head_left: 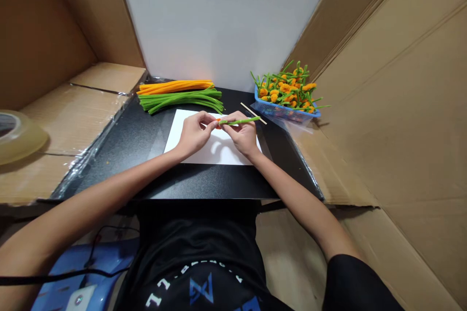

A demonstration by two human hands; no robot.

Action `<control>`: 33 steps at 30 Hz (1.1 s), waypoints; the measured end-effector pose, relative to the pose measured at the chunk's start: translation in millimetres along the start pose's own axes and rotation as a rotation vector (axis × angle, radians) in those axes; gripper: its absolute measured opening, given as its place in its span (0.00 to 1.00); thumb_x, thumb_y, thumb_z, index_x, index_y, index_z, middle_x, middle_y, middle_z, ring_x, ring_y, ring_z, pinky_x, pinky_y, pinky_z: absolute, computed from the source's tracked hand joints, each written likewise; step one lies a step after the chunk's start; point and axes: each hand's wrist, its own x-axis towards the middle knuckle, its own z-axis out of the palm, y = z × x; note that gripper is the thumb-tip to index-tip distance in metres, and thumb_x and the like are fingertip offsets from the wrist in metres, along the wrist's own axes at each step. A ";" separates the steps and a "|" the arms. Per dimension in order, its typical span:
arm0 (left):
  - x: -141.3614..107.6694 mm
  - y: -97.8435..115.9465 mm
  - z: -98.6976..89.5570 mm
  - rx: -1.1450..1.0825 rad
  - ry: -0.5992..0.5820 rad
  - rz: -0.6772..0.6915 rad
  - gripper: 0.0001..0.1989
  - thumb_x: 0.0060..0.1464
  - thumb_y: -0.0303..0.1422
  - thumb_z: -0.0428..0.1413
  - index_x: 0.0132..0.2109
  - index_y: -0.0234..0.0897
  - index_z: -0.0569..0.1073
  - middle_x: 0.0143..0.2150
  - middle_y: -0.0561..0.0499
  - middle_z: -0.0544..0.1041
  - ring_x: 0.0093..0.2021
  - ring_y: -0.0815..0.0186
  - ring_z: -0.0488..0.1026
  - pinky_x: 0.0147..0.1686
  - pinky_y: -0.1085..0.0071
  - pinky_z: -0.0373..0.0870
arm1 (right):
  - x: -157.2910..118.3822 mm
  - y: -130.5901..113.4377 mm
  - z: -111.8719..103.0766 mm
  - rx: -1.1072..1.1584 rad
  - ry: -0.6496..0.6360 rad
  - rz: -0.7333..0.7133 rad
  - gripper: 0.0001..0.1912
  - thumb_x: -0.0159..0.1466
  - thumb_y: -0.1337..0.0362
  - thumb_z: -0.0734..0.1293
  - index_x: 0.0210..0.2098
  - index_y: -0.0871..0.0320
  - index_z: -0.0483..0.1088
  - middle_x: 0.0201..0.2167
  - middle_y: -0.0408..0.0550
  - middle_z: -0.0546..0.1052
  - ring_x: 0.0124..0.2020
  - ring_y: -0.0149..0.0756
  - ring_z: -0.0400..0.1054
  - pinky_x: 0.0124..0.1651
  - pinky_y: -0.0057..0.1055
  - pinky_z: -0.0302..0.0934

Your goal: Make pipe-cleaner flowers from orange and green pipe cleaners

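Note:
Over a white sheet point(204, 153) on the black table, my two hands meet at a small orange and green pipe-cleaner piece. My left hand point(197, 131) pinches its orange end point(219, 124) between thumb and fingers. Gripped in my right hand point(242, 136) is the green pipe-cleaner stem point(241, 121), which points out to the right. The fingers cover most of the orange part, so its shape is hidden. Behind my hands lie a bundle of orange pipe cleaners point(175, 86) and a bundle of green pipe cleaners point(178, 100).
A blue basket point(288, 111) at the back right is heaped with orange and green pipe-cleaner pieces point(288, 90). A thin wooden stick point(253, 113) lies before it. Far left stands a tape roll point(22, 136) on cardboard. Cardboard walls point(401, 82) flank the black table point(204, 182).

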 end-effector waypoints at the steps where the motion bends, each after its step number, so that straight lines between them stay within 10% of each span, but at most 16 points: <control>1: -1.1 0.6 1.1 0.012 0.019 0.004 0.15 0.51 0.44 0.63 0.33 0.35 0.76 0.32 0.47 0.81 0.34 0.63 0.76 0.36 0.68 0.69 | 0.2 1.6 0.6 0.008 0.009 0.009 0.15 0.58 0.50 0.74 0.30 0.56 0.78 0.36 0.47 0.76 0.39 0.37 0.73 0.39 0.33 0.74; 12: 7.1 -5.5 3.7 -0.531 -0.114 -0.327 0.13 0.41 0.37 0.67 0.32 0.33 0.75 0.31 0.50 0.78 0.34 0.65 0.75 0.34 0.71 0.68 | 8.8 18.5 -4.3 0.143 0.051 0.145 0.27 0.54 0.50 0.77 0.46 0.52 0.69 0.40 0.48 0.79 0.46 0.41 0.76 0.53 0.42 0.71; 33: 9.2 -12.9 -2.4 -0.462 -0.181 -0.225 0.20 0.38 0.43 0.71 0.32 0.33 0.77 0.28 0.48 0.80 0.31 0.66 0.76 0.35 0.69 0.72 | 9.3 14.0 -5.6 0.191 -0.005 0.141 0.22 0.53 0.51 0.77 0.41 0.54 0.71 0.39 0.47 0.79 0.43 0.41 0.76 0.51 0.42 0.72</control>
